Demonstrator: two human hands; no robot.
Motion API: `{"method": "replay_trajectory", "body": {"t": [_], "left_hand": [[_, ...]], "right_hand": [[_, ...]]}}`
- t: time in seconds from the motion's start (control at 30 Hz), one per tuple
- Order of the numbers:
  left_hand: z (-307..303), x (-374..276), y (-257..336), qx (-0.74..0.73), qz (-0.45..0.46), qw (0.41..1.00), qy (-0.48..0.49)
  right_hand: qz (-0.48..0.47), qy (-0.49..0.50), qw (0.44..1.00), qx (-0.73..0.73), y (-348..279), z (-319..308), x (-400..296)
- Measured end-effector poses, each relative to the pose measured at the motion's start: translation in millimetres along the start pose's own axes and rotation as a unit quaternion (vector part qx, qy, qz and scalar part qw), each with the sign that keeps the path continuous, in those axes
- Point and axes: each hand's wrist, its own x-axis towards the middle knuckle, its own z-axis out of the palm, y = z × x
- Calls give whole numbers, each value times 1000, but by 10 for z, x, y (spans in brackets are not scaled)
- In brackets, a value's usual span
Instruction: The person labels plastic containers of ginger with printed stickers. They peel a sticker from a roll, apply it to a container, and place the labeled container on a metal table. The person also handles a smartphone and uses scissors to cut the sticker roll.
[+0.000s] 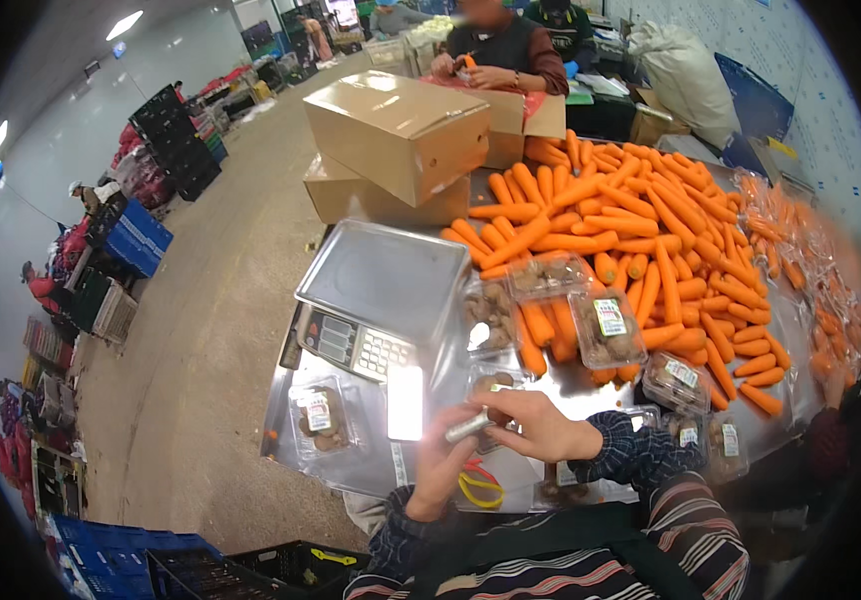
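My left hand [439, 459] and my right hand [547, 427] meet over the near part of the metal table. Between their fingers they hold a small pale roll [468, 425], perhaps labels or tape. Partly hidden behind the right hand is a clear plastic clamshell [496, 379] of brown produce, seemingly mushrooms. Below the hands lie a yellow band [480, 492] and a red band [481, 469]. Left of them are a glaring white rectangular object [405, 403] and a labelled clamshell [319, 415]. A digital scale [393, 270] with a bare pan stands beyond.
Loose carrots [625, 217] are heaped across the table, with several labelled clamshells [609, 326] on and beside them. Bagged carrots [813, 255] lie at the right edge. Cardboard boxes [397, 135] stand behind the scale. Opposite, a person [502, 56] handles a carrot. Crates [295, 566] sit at lower left.
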Motion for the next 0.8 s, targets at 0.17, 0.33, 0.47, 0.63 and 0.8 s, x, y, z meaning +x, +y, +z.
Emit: {"method": "replay_trajectory", "body": {"t": [0.17,0.33,0.47,0.63,0.8], "left_hand": [[49,123,45,86,71,990,80],[194,219,131,219,86,967,98],[105,216,56,251,43,962,96],[31,262,126,314,105,942,58],[-24,281,46,361,144,917,89]], "right_hand": [[-113,72,988,-78,90,0,129],[-138,149,970,-136,12,-104,66],[-117,133,979,-97,156,-155,131],[-9,284,943,174,312,-1433,622],[104,36,989,-96,1035,-2322,1115]]}}
